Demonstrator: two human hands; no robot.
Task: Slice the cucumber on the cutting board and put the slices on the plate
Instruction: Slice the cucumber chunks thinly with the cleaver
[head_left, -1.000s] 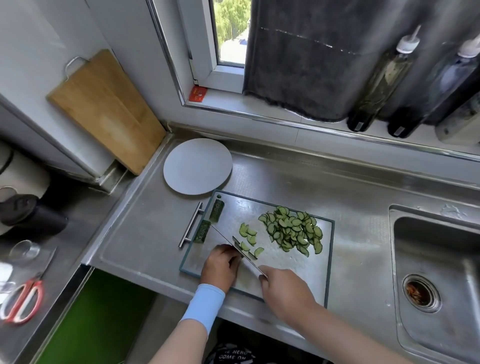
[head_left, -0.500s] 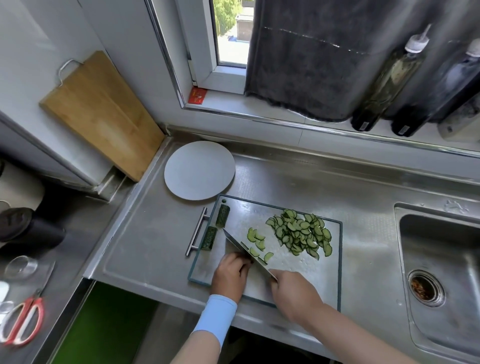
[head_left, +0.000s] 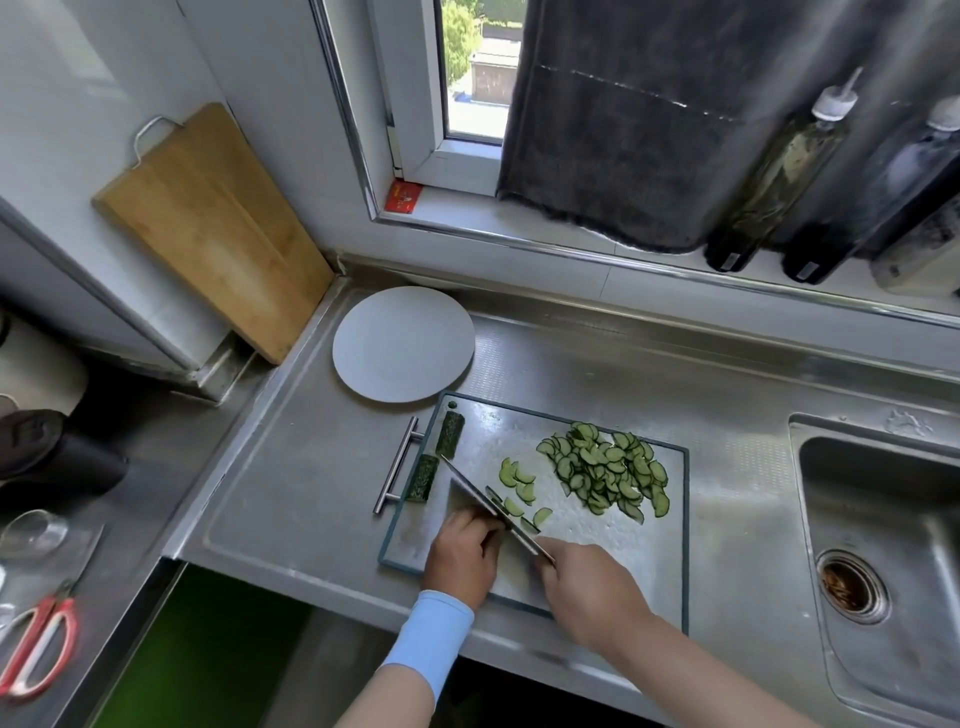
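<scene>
A grey cutting board (head_left: 597, 540) with a metal handle lies on the steel counter. On it is a pile of cucumber slices (head_left: 608, 470), a few loose slices (head_left: 519, 480), and two uncut cucumber pieces (head_left: 450, 434) (head_left: 422, 478) at its left edge. My right hand (head_left: 589, 584) grips the handle of a knife (head_left: 488, 504), blade angled across the board. My left hand (head_left: 462, 553), fingers curled, holds a cucumber piece against the blade; that piece is mostly hidden. The round grey plate (head_left: 402, 343) sits behind the board with nothing on it.
A sink (head_left: 883, 545) lies to the right. A wooden board (head_left: 208, 228) leans on the wall at the back left. Bottles (head_left: 779, 171) stand on the windowsill. Red scissors (head_left: 36, 649) and a glass (head_left: 31, 532) are at the far left.
The view has shifted a little, so the whole scene sits differently in the frame. Both hands and the knife stay at the same place on the board, with a few more loose slices beside the blade.
</scene>
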